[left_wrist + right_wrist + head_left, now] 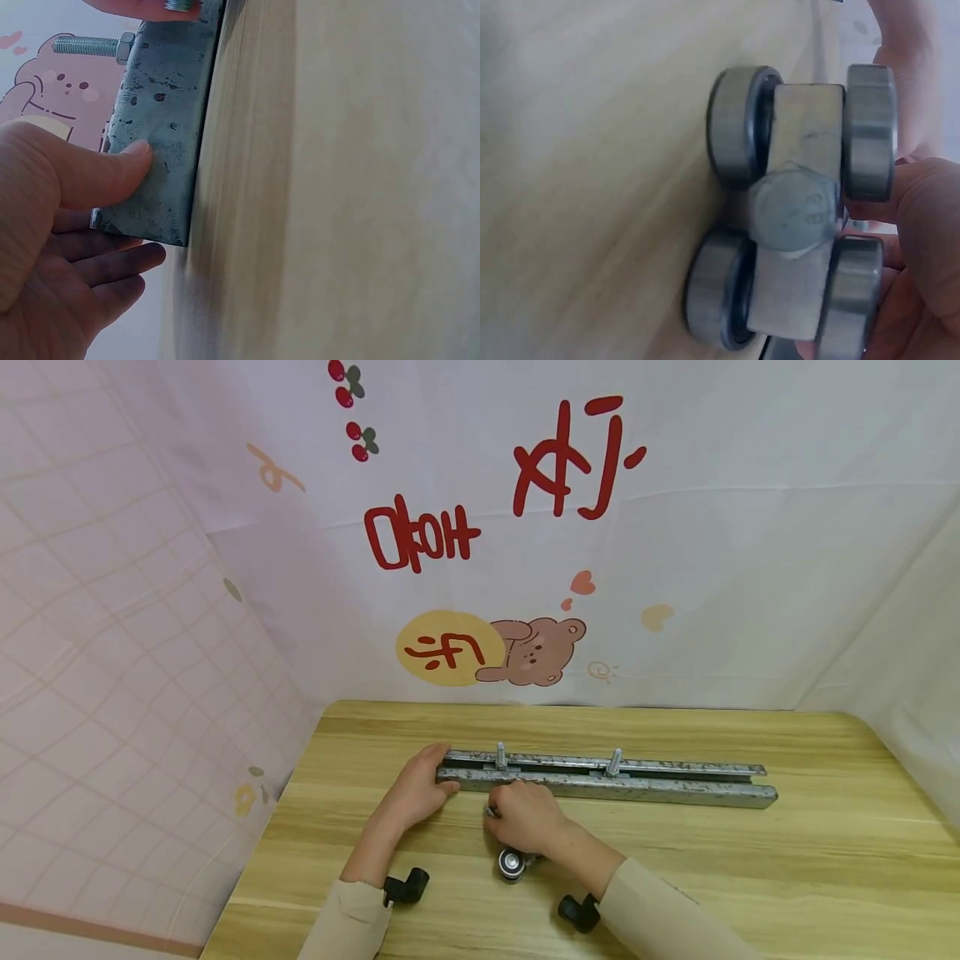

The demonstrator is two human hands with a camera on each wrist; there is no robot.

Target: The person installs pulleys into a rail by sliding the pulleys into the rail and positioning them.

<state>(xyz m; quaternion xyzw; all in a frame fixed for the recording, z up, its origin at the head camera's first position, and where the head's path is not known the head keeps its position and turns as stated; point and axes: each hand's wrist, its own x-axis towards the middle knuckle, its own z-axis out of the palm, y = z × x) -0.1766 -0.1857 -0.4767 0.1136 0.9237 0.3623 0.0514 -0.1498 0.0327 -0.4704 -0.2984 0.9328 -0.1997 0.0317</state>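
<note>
A grey, stained metal channel rail [652, 789] lies across the table with its slot facing up. Two threaded bolts, a left one [501, 756] and a right one [615, 762], stick up out of the slot. My left hand [420, 785] grips the rail's left end; in the left wrist view its thumb [112, 176] presses the side face. Just in front of the rail, my right hand [528, 817] holds a roller trolley [795, 210] by its threaded stem [178, 4]. Several steel wheels flank the trolley's block, and a hex bolt head [793, 210] sits in the middle.
The wood-grain table [840, 860] reaches back to a white printed cloth [712, 568], with more cloth at the left and right. Black wrist mounts [408, 887] sit at both sleeves, low over the table.
</note>
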